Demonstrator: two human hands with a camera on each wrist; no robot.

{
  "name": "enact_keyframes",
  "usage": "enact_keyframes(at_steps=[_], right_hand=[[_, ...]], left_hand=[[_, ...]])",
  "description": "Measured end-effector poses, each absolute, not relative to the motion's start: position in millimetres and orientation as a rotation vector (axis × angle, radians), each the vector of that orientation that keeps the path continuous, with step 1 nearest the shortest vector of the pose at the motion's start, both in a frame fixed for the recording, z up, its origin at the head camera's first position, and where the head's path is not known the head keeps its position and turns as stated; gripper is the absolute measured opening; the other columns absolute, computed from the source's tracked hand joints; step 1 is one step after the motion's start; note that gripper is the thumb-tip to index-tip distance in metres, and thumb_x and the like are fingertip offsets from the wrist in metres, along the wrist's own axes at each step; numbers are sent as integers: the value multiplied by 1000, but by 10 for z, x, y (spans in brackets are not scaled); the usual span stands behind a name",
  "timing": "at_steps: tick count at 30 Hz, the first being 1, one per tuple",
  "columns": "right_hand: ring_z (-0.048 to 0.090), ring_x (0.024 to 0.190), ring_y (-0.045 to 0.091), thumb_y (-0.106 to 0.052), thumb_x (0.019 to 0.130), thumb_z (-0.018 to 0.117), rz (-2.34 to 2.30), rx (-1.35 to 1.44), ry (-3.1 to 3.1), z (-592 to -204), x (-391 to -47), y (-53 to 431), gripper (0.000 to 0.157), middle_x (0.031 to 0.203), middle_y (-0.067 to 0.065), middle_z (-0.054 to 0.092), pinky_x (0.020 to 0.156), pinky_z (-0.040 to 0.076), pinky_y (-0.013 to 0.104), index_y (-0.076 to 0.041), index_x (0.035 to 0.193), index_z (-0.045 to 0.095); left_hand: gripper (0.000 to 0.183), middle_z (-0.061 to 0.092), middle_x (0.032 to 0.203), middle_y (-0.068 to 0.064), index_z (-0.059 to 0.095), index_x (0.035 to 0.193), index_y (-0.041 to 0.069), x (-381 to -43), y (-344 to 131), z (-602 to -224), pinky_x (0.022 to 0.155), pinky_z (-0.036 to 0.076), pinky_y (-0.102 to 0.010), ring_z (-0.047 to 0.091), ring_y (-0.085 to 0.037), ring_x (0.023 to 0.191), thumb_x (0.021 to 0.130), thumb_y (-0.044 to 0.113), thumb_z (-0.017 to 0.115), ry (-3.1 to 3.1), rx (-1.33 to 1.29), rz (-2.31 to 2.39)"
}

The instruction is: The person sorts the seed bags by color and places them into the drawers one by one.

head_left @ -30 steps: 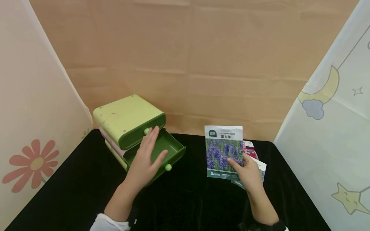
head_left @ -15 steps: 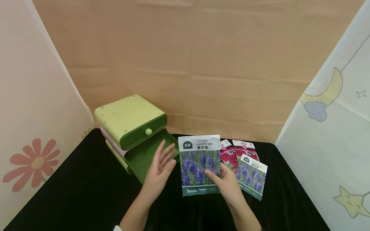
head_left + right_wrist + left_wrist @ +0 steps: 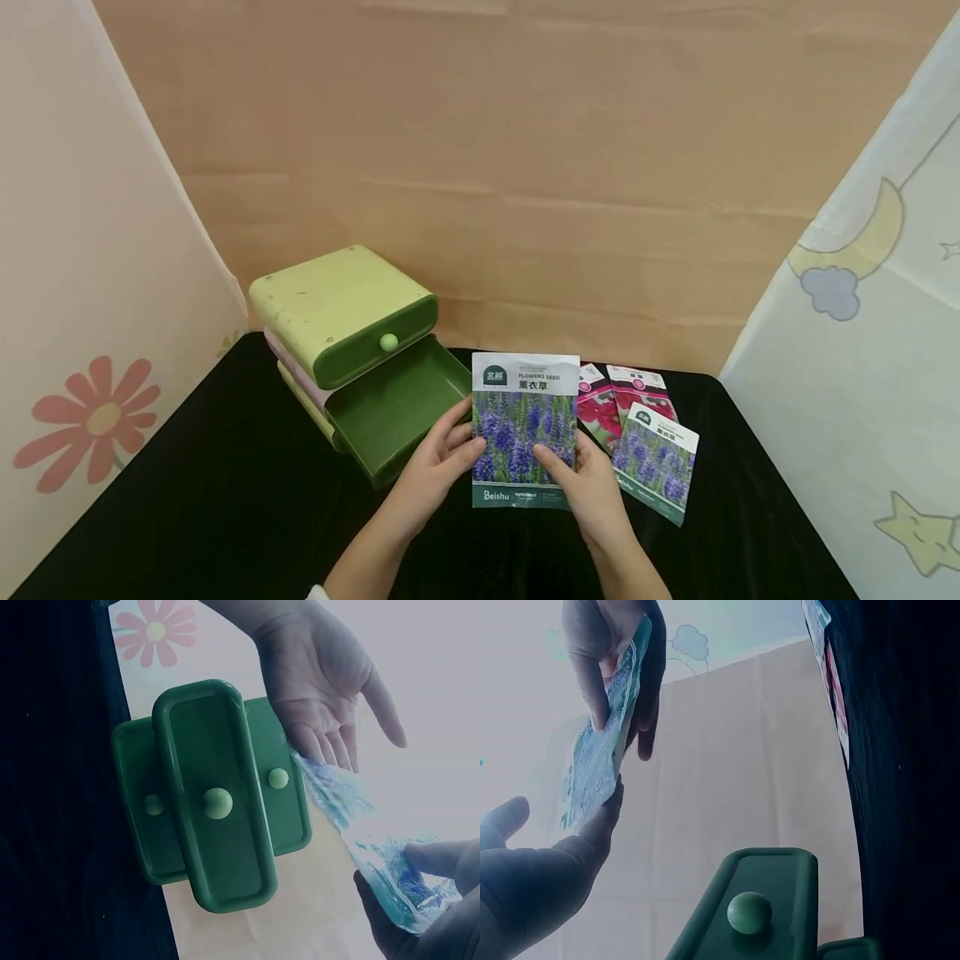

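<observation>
My right hand (image 3: 595, 493) pinches a flower seed packet (image 3: 525, 417) by its right edge, thumb across the front and fingers behind. The packet shows purple lavender-like blooms, a white top and a green bottom band. At its left edge, the fingertips of my left hand (image 3: 432, 471) reach just behind the packet. The left thumb stands apart from it, as the right wrist view (image 3: 319, 690) shows of that hand. Left of both hands is a small drawer cabinet (image 3: 345, 304) with its middle drawer (image 3: 405, 400) pulled out.
On the black cloth right of my right hand lie a second purple-flower packet (image 3: 656, 458) and two pink-flower packets (image 3: 641, 390) (image 3: 596, 404), partly overlapping. A tan backdrop (image 3: 525, 183) rises behind, with printed white panels at both sides.
The right hand carried the packet left, uncovering the other packets on the cloth. My left hand left the drawer area and came right and down to the packet's left edge.
</observation>
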State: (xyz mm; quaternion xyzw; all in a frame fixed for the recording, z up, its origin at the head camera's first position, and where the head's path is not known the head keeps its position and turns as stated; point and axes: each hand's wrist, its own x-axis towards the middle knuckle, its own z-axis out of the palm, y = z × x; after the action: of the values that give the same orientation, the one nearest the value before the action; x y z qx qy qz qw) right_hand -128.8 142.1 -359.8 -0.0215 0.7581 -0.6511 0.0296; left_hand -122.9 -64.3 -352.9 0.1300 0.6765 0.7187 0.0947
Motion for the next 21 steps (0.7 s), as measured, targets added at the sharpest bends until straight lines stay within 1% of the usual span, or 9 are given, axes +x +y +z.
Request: enact_keyframes(at_steps=[3, 5, 7, 10, 11, 12, 16, 19, 21], right_hand=[[5, 149, 38, -25, 94, 65, -1994, -67, 2358, -3614, -1297, 1421, 74, 161, 18, 15, 117, 14, 59, 3, 150, 26], [17, 147, 37, -25, 94, 65, -1991, -78, 2365, -3629, -1301, 1410, 71, 158, 18, 25, 116, 23, 57, 1, 149, 30], [29, 143, 38, -25, 94, 65, -1979, -89, 2375, -3642, -1298, 1395, 70, 154, 20, 33, 113, 32, 55, 0, 149, 30], [47, 131, 37, -23, 94, 64, -1981, -121, 2379, -3654, -1291, 1367, 64, 144, 21, 47, 103, 46, 48, -2, 147, 35], [50, 128, 37, -23, 94, 64, -1983, -125, 2378, -3652, -1287, 1361, 63, 142, 22, 49, 100, 49, 46, -2, 147, 36], [51, 127, 37, -23, 94, 64, -1983, -127, 2376, -3649, -1284, 1358, 63, 141, 22, 50, 98, 50, 44, -2, 146, 36], [57, 121, 34, -23, 94, 64, -1994, -126, 2357, -3642, -1287, 1356, 61, 138, 22, 53, 93, 54, 39, -3, 146, 38], [58, 119, 32, -22, 94, 64, -1991, -122, 2364, -3645, -1287, 1358, 59, 136, 21, 55, 93, 54, 37, -3, 144, 40], [60, 115, 31, -21, 93, 65, -1999, -116, 2355, -3645, -1284, 1358, 57, 132, 20, 58, 91, 54, 35, -2, 142, 43]], left_hand=[[69, 33, 149, -33, 18, 153, 0, -1227, -640, -3539, 110, 34, -59, 38, -43, 136, 101, 27, 53, 2006, 360, 2112], [67, 41, 144, -32, 23, 151, -3, -1228, -638, -3550, 108, 38, -55, 46, -41, 131, 100, 28, 54, 2015, 359, 2101], [65, 50, 137, -30, 28, 148, -4, -1229, -638, -3572, 104, 45, -49, 56, -38, 123, 99, 27, 56, 2018, 367, 2092], [60, 60, 127, -28, 34, 145, -4, -1234, -637, -3598, 97, 52, -41, 65, -34, 110, 98, 24, 58, 2016, 390, 2096], [60, 61, 125, -27, 36, 145, -4, -1235, -635, -3604, 94, 54, -39, 67, -33, 107, 97, 24, 59, 2017, 386, 2095], [59, 62, 123, -27, 37, 144, -4, -1238, -634, -3609, 91, 55, -37, 68, -32, 104, 97, 24, 60, 2019, 384, 2094], [57, 64, 119, -27, 41, 142, -5, -1246, -631, -3603, 87, 57, -35, 70, -31, 99, 96, 24, 60, 2031, 370, 2088], [55, 67, 114, -25, 44, 139, -6, -1250, -634, -3599, 83, 58, -32, 71, -26, 94, 96, 24, 60, 2057, 364, 2073], [52, 70, 93, -19, 48, 136, -6, -1250, -636, -3597, 71, 56, -24, 68, -16, 74, 96, 24, 61, 2096, 349, 2041]])
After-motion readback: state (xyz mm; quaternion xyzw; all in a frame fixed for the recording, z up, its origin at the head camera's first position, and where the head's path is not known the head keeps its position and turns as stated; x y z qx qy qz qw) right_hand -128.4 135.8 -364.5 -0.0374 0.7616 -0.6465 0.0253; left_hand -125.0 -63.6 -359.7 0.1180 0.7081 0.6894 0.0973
